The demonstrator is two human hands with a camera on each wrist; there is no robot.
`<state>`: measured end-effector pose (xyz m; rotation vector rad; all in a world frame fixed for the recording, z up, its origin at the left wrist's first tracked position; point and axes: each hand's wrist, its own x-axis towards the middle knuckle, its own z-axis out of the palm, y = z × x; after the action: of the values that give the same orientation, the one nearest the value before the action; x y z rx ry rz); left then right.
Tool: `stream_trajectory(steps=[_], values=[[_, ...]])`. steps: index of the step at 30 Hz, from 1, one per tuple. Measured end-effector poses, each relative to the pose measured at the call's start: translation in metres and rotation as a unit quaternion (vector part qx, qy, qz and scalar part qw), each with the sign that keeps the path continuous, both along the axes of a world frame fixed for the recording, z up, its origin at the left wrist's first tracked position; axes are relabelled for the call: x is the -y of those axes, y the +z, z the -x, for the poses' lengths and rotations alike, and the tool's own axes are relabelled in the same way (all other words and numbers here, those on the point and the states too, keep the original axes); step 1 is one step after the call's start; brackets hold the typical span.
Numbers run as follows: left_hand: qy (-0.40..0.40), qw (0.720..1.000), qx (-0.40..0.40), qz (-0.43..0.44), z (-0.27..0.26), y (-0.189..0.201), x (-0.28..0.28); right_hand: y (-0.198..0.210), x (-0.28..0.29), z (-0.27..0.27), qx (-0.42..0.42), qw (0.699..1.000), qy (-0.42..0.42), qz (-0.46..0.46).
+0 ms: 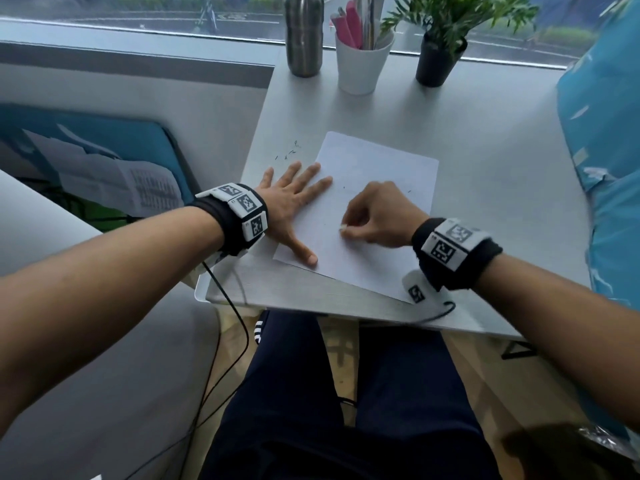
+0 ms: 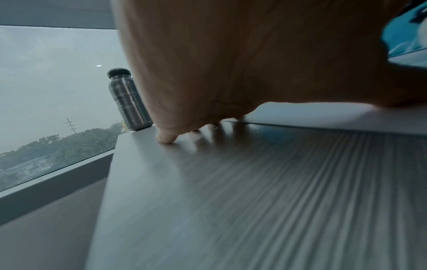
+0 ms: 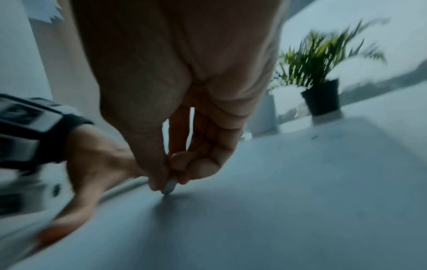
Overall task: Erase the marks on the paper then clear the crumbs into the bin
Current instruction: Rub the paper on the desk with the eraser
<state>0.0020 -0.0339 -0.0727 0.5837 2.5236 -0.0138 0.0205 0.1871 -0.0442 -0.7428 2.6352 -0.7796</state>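
A white sheet of paper (image 1: pixel 377 188) lies at an angle on the grey desk (image 1: pixel 485 188). My left hand (image 1: pixel 294 199) lies flat with spread fingers on the paper's left edge, thumb (image 1: pixel 306 254) near its lower left corner. My right hand (image 1: pixel 377 216) pinches a small white eraser (image 1: pixel 344 229) and presses its tip onto the paper; in the right wrist view the eraser (image 3: pixel 169 187) touches the sheet under my curled fingers. Dark eraser crumbs (image 1: pixel 289 152) lie on the desk just left of the paper's top corner, and a few specks (image 1: pixel 409 191) sit on the sheet.
At the back of the desk stand a steel bottle (image 1: pixel 304 36), a white cup of pens (image 1: pixel 362 60) and a potted plant (image 1: pixel 438 53). A blue bag (image 1: pixel 606 150) borders the right side. A white tray rim (image 1: pixel 201 292) shows under the desk's near left corner.
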Motion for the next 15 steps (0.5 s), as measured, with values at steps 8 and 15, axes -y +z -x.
stream_trajectory(steps=[8, 15], values=[[-0.016, 1.0, -0.024, 0.012, -0.002, 0.003, 0.001, 0.0, -0.056, 0.019, 0.093, 0.986, -0.128, -0.051], [0.005, 0.987, -0.132, 0.088, -0.014, 0.014, 0.002, -0.002, -0.055, 0.02, 0.098, 0.984, -0.138, -0.051]])
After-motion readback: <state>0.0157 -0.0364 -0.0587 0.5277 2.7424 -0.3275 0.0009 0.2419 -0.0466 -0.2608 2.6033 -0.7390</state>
